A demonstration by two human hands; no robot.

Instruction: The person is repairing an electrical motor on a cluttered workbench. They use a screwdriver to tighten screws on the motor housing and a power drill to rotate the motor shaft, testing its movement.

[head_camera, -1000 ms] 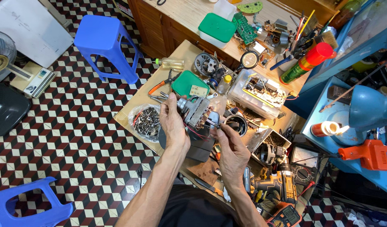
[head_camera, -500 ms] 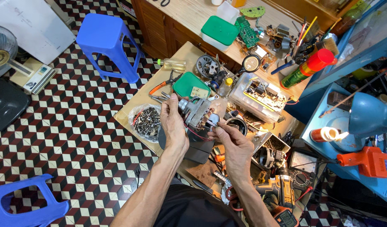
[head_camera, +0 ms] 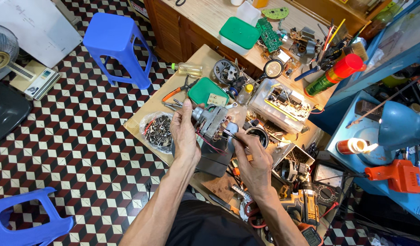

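Note:
My left hand (head_camera: 184, 133) grips a small electric motor (head_camera: 214, 122) with copper windings and red wires, held up over the cluttered wooden workbench (head_camera: 148, 109). My right hand (head_camera: 254, 157) holds a thin dark tool (head_camera: 230, 134), seemingly a screwdriver, with its tip against the motor's right side. A dark grey box (head_camera: 215, 160) lies on the bench just below both hands.
A bag of screws (head_camera: 157, 130) lies left of my left hand. Orange-handled pliers (head_camera: 177, 92), a green lidded box (head_camera: 207, 90), a clear case of electronics (head_camera: 283, 100), a multimeter (head_camera: 326, 178) and a drill (head_camera: 305, 205) crowd the bench. Blue stools (head_camera: 116, 41) (head_camera: 25, 221) stand on the tiled floor.
The view has shifted slightly. Both hands stay on the motor, with the right hand's tool still at its side.

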